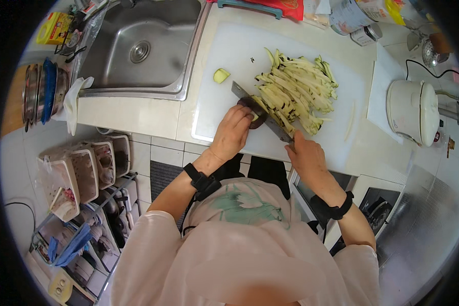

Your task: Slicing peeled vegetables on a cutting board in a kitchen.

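Note:
My right hand (307, 154) is wrapped round the handle of a kitchen knife (279, 130). Its blade slants up and to the left, right against a dark purple eggplant piece (259, 121). On the left of the blade, my left hand (231, 131) presses that piece down with bent fingers. All this happens at the near edge of a white cutting board (209, 109). Beyond the knife lies a large heap of pale green eggplant strips (301, 92) with dark skin edges. A small cut end piece (221, 75) rests apart at the board's left.
Left of the board is a steel sink (163, 56). A white rice cooker (408, 109) stands to the right, with jars and packages (349, 20) at the back right. Baskets (84, 173) fill a rack (122, 183) low on the left.

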`<state>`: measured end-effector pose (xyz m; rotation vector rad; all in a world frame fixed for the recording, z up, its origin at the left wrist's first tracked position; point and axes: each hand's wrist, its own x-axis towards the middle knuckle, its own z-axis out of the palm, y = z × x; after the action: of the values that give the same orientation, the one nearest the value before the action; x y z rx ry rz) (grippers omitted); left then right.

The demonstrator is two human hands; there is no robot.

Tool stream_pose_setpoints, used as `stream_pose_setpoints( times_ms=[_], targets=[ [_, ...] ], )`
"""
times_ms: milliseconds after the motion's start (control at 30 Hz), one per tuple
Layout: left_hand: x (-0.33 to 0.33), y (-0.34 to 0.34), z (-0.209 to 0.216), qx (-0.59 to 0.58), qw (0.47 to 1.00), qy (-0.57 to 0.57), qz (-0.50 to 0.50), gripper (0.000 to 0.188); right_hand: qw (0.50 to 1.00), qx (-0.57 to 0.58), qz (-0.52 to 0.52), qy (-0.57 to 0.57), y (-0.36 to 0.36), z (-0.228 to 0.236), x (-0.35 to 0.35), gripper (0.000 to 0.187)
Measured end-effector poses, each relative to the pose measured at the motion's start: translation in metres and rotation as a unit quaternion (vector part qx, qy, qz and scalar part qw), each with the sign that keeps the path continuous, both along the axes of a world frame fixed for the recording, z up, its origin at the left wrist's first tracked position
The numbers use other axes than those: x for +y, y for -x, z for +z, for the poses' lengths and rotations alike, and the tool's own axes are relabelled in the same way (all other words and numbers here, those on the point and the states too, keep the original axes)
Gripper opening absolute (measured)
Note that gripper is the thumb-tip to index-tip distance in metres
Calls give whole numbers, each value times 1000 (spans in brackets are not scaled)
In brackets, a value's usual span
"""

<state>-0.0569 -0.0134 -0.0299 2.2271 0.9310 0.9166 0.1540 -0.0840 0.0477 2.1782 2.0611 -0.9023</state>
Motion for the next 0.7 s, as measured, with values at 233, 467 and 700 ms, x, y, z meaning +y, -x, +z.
stream_pose_setpoints(
  times_ms=[233, 467, 700],
  targets=[
    [-2, 0, -3, -15, 999, -11, 36, 32, 1000, 2, 5, 13, -10, 25, -4, 21],
    [1, 2, -2, 7, 1000, -5, 27, 26, 998, -32, 47, 34, -5, 31, -4, 20],
    [-1, 1, -1, 3, 1000, -9, 27, 27, 999, -37, 9, -28, 18, -26, 3, 21]
  ],
)
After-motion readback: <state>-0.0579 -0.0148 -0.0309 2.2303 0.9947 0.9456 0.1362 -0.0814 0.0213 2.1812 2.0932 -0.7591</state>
